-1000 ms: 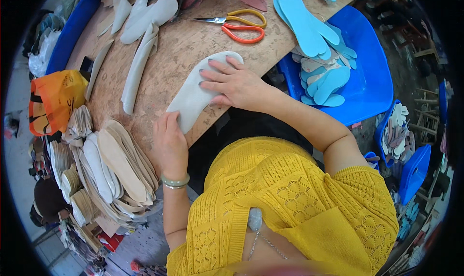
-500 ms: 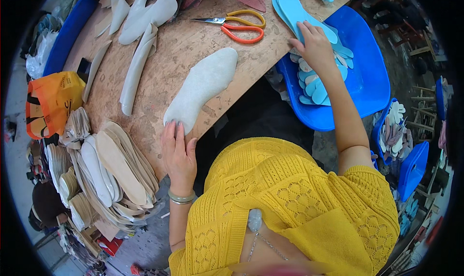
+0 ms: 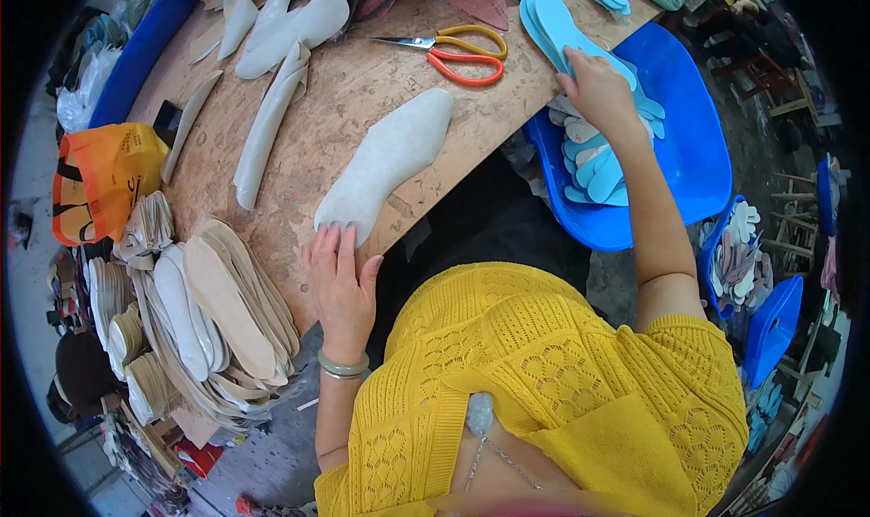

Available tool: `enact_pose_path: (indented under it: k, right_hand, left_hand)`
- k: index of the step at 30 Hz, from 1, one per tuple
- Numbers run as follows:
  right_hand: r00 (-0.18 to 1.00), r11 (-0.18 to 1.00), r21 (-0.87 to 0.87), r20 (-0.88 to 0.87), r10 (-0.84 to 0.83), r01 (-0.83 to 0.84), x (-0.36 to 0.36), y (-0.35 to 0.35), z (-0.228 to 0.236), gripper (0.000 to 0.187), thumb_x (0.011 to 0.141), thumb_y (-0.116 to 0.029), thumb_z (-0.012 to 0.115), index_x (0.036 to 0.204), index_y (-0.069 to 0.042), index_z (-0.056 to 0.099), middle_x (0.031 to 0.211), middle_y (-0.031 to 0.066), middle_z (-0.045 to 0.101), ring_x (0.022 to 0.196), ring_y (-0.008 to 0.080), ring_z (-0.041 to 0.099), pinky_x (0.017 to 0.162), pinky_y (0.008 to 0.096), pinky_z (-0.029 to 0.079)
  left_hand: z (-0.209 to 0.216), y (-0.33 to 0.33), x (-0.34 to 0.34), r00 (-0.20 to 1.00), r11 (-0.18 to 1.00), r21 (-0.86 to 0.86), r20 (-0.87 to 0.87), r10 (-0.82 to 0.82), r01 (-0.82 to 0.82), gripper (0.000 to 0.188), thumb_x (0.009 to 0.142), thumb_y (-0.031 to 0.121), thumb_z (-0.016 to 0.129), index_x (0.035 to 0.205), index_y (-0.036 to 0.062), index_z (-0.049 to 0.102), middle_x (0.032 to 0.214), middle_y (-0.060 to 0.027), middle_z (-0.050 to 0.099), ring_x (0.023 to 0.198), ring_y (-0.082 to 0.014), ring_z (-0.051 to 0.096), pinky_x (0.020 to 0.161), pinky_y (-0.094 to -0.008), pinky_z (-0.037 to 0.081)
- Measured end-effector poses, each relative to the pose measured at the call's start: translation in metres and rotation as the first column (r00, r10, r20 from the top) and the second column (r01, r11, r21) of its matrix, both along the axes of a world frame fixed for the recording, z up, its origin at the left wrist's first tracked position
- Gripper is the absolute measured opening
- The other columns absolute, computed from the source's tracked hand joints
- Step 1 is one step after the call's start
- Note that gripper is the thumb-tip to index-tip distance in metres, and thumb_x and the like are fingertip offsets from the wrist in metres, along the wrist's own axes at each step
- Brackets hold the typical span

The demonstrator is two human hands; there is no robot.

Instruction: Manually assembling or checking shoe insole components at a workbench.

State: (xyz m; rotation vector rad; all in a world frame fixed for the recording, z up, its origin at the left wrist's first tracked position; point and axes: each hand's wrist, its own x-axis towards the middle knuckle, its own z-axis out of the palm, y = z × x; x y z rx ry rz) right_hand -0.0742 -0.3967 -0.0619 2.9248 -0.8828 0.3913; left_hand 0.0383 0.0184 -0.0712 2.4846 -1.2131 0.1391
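The right hand (image 3: 598, 86), which pressed the white insole piece (image 3: 388, 161) a second ago, now rests with fingers spread on light-blue insoles (image 3: 594, 154) in the blue chair (image 3: 689, 154). The left hand (image 3: 340, 277) lies open, flat at the wooden table (image 3: 362, 73) edge, touching the piece's near end. The piece lies diagonally, toe toward orange-handled scissors (image 3: 458, 50), amid a cluttered workshop.

Person: yellow openwork knit top, short-sleeved; pale green bangle (image 3: 343, 366) at left wrist; thin chain with pale, possibly stone, pendant (image 3: 478, 415); forearms bare.
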Motion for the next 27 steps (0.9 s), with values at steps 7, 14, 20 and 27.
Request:
enact_pose_path:
  k: [7, 14, 20, 27]
  right_hand:
    - [0.948, 0.965, -0.214, 0.249, 0.200, -0.148, 0.008, 0.030, 0.008, 0.039, 0.079, -0.023, 0.071, 0.112, -0.004, 0.062, 0.106, 0.0159, 0.064, 0.102, 0.0334, 0.060, 0.084, 0.0418, 0.049]
    - [0.488, 0.495, 0.119, 0.472, 0.734, -0.861, 0.065, 0.164, -0.001, 0.039, 0.085, -0.023, 0.067, 0.119, -0.006, 0.059, 0.130, 0.0132, 0.057, 0.125, 0.0308, 0.051, 0.106, 0.0479, 0.038]
    - [0.628, 0.595, 0.201, 0.231, 0.744, -0.778, 0.067, 0.173, -0.031, 0.054, 0.085, -0.050, 0.059, 0.129, -0.017, 0.056, 0.146, 0.0073, 0.044, 0.140, 0.0245, 0.033, 0.110, 0.0604, 0.022]
    - [0.736, 0.714, 0.185, 0.233, 0.635, -0.675, 0.058, 0.148, -0.036, 0.052, 0.090, -0.045, 0.056, 0.132, -0.016, 0.053, 0.146, 0.0110, 0.042, 0.139, 0.0279, 0.034, 0.112, 0.0536, 0.024]
  left_hand:
    - [0.002, -0.005, 0.001, 1.000, 1.000, -0.014, 0.013, -0.009, 0.009, 0.048, 0.086, 0.026, 0.068, 0.127, 0.0054, 0.054, 0.132, -0.0163, 0.047, 0.128, -0.0354, 0.043, 0.110, -0.0534, 0.028]
    - [0.003, -0.002, -0.002, 1.000, 1.000, 0.003, -0.013, 0.003, -0.003, 0.049, 0.085, 0.026, 0.070, 0.127, 0.0068, 0.054, 0.133, -0.0167, 0.047, 0.130, -0.0354, 0.041, 0.110, -0.0543, 0.027]
    - [0.008, 0.006, 0.001, 1.000, 0.998, 0.062, -0.004, -0.009, 0.010, 0.042, 0.089, 0.023, 0.065, 0.126, 0.0060, 0.054, 0.135, -0.0168, 0.046, 0.131, -0.0360, 0.041, 0.111, -0.0543, 0.025]
    - [0.009, -0.001, 0.000, 0.999, 0.996, 0.086, 0.038, 0.014, -0.017, 0.043, 0.090, 0.026, 0.065, 0.125, 0.0038, 0.054, 0.132, -0.0181, 0.049, 0.129, -0.0366, 0.043, 0.109, -0.0552, 0.028]
